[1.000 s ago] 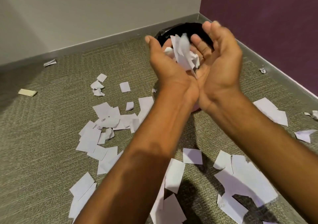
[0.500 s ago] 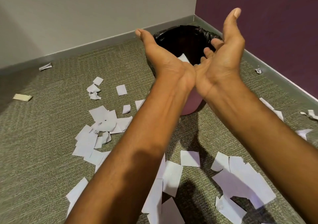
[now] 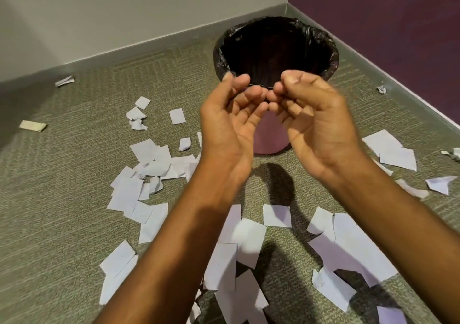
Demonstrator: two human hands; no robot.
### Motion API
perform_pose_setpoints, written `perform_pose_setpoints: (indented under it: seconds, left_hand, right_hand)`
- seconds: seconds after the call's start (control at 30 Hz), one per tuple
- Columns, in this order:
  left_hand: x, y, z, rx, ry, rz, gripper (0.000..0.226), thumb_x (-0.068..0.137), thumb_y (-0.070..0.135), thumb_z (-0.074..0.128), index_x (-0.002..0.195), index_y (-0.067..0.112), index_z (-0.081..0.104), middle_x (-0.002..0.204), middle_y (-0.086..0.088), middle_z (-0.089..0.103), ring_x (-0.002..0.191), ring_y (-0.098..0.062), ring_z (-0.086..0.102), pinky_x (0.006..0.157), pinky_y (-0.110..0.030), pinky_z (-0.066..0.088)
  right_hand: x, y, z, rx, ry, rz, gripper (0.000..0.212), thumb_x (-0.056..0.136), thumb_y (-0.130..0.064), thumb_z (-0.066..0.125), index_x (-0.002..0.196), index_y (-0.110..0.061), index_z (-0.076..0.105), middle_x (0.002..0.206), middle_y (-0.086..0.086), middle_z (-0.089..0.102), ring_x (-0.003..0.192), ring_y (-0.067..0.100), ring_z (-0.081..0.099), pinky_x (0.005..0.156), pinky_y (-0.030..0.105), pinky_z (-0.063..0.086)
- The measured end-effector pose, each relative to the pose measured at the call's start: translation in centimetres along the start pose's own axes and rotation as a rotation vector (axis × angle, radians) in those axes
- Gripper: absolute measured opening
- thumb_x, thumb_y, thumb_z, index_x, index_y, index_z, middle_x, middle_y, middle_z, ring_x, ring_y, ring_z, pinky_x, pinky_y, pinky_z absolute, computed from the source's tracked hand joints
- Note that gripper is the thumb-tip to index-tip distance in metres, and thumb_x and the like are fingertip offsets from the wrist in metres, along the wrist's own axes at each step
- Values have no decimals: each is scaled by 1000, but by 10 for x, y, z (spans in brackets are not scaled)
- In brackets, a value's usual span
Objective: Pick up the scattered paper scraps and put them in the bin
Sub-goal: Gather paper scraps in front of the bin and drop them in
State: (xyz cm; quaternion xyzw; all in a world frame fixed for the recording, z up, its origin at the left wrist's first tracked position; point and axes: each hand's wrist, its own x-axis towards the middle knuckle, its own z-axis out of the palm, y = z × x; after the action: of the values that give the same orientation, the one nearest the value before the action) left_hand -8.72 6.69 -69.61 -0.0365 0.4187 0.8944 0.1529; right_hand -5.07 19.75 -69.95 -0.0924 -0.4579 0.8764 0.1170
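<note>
Much of a grey-green woven carpet (image 3: 62,224) is littered with torn white paper scraps (image 3: 149,150).
A round pink bin with a black plastic liner (image 3: 271,139) stands in the carpet's far right corner. Before it the left hand (image 3: 229,129) and right hand (image 3: 321,129) hover palms up, fingers loosely curled, empty.

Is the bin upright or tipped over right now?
Upright: the pink plastic bin with black liner stands on its base on the grey-green carpet, round mouth facing up.
</note>
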Motion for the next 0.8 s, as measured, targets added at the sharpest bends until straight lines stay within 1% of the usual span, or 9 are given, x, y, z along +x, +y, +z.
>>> perform_pose_setpoints:
  seconds: [0.13, 0.2, 0.3, 0.37, 0.43, 0.53, 0.6, 0.67, 0.8]
  left_hand:
    - [-4, -23, -48, 261, 2, -67, 19, 107, 25, 57, 113, 9, 67, 101, -4, 74, 94, -15, 73, 93, -33, 60]
    - [-3, -36, -76, 430, -1, -129, 17, 108, 20, 57, 116, 9, 68, 100, -5, 76, 92, -15, 73, 89, -34, 61]
    - [-3, -59, -124, 734, 9, -193, 16, 103, 13, 66, 117, 19, 74, 107, -9, 79, 97, -19, 73, 91, -38, 59]
    - [-3, -75, -158, 1035, -35, -181, 21, 99, 14, 73, 115, 27, 76, 111, -2, 78, 106, -16, 73, 98, -39, 59]
    - [-2, -89, -186, 1317, -137, -191, 34, 92, 19, 83, 124, 23, 75, 119, 3, 75, 115, -18, 71, 104, -42, 58]
    - [-4, -102, -212, 1734, -273, -193, 74, 77, 42, 93, 142, 18, 66, 133, -5, 62, 130, -26, 56, 107, -44, 50]
    - [-10, -106, -216, 1857, -303, -143, 85, 74, 47, 94, 147, 21, 61, 138, -3, 54, 134, -26, 46, 109, -44, 46]
    - [-14, -109, -218, 1890, -308, -83, 83, 72, 46, 95, 144, 23, 61, 138, 0, 52, 133, -25, 43, 107, -43, 45]
    - [-15, -112, -219, 1870, -280, -25, 63, 69, 41, 97, 120, 26, 63, 126, 5, 51, 122, -21, 45, 96, -40, 43]
  right_hand:
    - [-21, 34, -30, -197, -62, 112, 15, 96, 1, 69, 110, -5, 71, 101, 16, 71, 97, 27, 69, 91, 41, 55]
    - [-28, 52, -50, -327, -111, 209, 17, 94, 0, 73, 110, -6, 73, 103, 15, 74, 99, 28, 70, 94, 44, 58]
    - [-30, 83, -80, -599, -153, 326, 25, 89, -3, 81, 112, -11, 76, 107, 12, 78, 98, 25, 74, 99, 48, 61]
    - [-30, 102, -98, -744, -177, 373, 29, 86, -5, 87, 111, -14, 77, 110, 18, 76, 98, 25, 74, 96, 45, 64]
    - [-28, 119, -116, -929, -210, 357, 34, 81, -10, 92, 109, -19, 77, 110, 19, 73, 96, 21, 69, 93, 40, 63]
    - [-28, 136, -143, -1325, -343, 285, 47, 75, -19, 97, 115, -22, 73, 111, 0, 66, 103, 21, 63, 91, 37, 59]
    - [-32, 145, -153, -1578, -449, 245, 64, 73, -29, 98, 130, -24, 69, 118, -6, 58, 115, 22, 57, 96, 40, 55]
    - [-36, 149, -155, -1746, -502, 191, 71, 75, -32, 96, 139, -25, 64, 126, -3, 55, 122, 24, 51, 97, 40, 51]
    - [-40, 154, -150, -1725, -474, 201, 70, 77, -24, 95, 138, -25, 62, 128, -2, 56, 115, 23, 59, 92, 40, 54]
